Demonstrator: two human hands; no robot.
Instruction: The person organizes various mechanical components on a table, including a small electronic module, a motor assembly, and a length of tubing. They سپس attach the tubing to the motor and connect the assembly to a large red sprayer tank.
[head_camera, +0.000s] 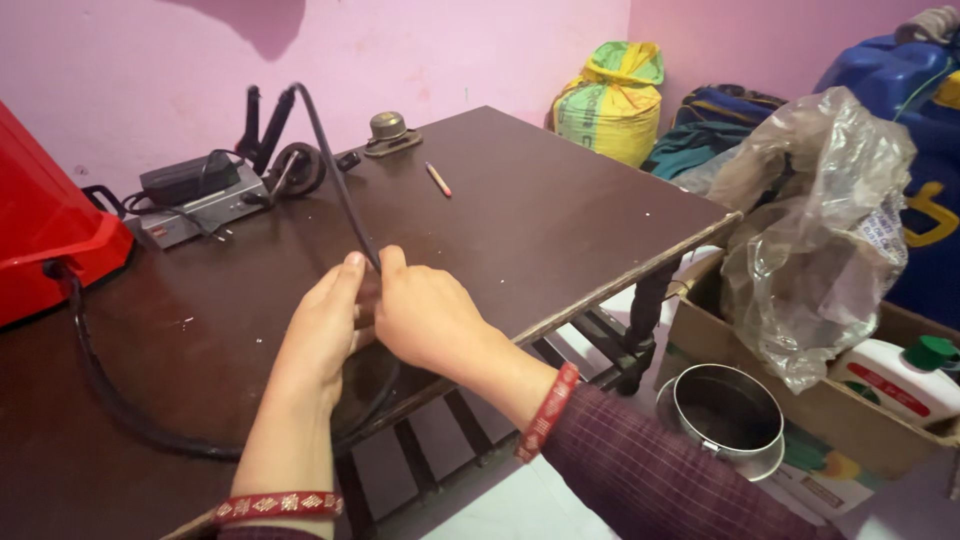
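Black rubber cable (340, 190) is gripped by both hands above the dark brown table (560, 220): the left hand (325, 330) and the right hand (425, 315) are clenched around it side by side, touching. From the grip the cable is seen rising toward a grey box (195, 215) by the pink wall, and looping down across the table to a red case (45, 220). A pencil (438, 180) lies well apart.
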